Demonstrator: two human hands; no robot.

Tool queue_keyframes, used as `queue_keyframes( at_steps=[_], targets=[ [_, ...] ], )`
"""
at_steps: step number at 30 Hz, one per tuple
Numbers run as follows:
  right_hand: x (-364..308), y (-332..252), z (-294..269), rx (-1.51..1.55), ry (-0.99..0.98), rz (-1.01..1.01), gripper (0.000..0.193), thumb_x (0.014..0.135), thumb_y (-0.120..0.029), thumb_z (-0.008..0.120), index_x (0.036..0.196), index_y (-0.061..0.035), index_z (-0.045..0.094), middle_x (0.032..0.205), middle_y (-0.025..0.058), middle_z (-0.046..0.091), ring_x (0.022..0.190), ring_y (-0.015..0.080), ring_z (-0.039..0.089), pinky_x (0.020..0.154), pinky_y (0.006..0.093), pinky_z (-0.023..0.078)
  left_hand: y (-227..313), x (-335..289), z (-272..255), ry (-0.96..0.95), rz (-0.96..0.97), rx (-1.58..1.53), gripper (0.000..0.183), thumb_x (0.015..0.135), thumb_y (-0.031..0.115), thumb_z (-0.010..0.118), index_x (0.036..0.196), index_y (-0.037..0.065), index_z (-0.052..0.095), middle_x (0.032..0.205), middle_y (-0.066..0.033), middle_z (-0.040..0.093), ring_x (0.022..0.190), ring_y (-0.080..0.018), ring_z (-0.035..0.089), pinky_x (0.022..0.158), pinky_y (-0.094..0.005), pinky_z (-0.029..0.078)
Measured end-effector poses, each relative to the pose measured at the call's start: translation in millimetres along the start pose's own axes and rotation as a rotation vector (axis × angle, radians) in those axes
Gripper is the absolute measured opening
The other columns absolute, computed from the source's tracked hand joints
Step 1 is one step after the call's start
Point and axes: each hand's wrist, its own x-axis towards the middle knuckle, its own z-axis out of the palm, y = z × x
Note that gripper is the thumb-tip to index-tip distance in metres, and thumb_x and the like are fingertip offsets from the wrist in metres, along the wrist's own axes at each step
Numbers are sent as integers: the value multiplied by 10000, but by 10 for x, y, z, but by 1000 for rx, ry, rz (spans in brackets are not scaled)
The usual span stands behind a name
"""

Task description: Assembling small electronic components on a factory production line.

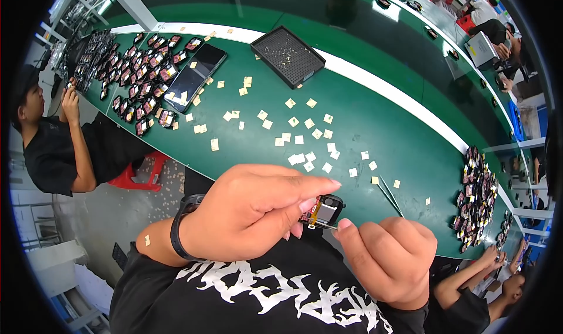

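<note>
A small black electronic housing (332,207), open on its upper side, is gripped between the thumb and fingers of my left hand (249,211). Inside it show a silvery block, a yellow ribbon strip and some red parts. My right hand (390,255) is closed in a pinch at the housing's lower right corner. A thin sliver shows between its fingertips and the housing, too small to name. Just beyond the right hand, a pair of thin tweezers (391,197) lies on the green table (246,167). Many small cream square pieces (317,133) are scattered ahead of both hands.
A black perforated tray (288,56) holds small bits at the back. A dark phone (195,78) lies left, beside a large heap of similar housings (143,79). Another heap (476,200) stands far right. Co-workers sit at left (56,143) and lower right (469,302).
</note>
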Motion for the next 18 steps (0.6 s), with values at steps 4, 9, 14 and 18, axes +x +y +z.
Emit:
queue_keyframes(
  at_steps=[4, 9, 14, 18],
  targets=[
    [-4, 13, 22, 26, 7, -16, 254, 700, -62, 835, 926, -54, 719, 750, -10, 569, 590, 133, 505, 455, 256, 342, -47, -16, -1, -6, 34, -13, 369, 977, -120, 499, 1288, -28, 674, 921, -133, 686, 701, -134, 692, 587, -240, 552],
    [3, -30, 14, -4, -9, 1, 253, 698, -50, 828, 927, -48, 719, 751, -5, 567, 592, 134, 503, 455, 258, 345, -45, -8, -2, -2, 33, -19, 371, 959, -139, 516, 1269, -26, 687, 960, -147, 697, 711, -133, 692, 588, -240, 549],
    [-19, -7, 132, -86, 37, -54, 201, 715, -43, 725, 915, -45, 742, 761, -8, 546, 594, 105, 463, 459, 222, 264, -142, 1, -69, -37, -32, -41, 336, 927, -102, 613, 1233, -11, 714, 911, -132, 707, 716, -123, 691, 601, -235, 545],
    [-26, -29, 154, -68, -60, 51, 228, 722, -55, 735, 951, -43, 738, 779, 12, 565, 597, 130, 480, 466, 249, 326, -261, -42, -154, 43, -82, -55, 315, 911, -81, 656, 1211, -13, 724, 884, -123, 707, 713, -117, 688, 606, -232, 542]
  ],
)
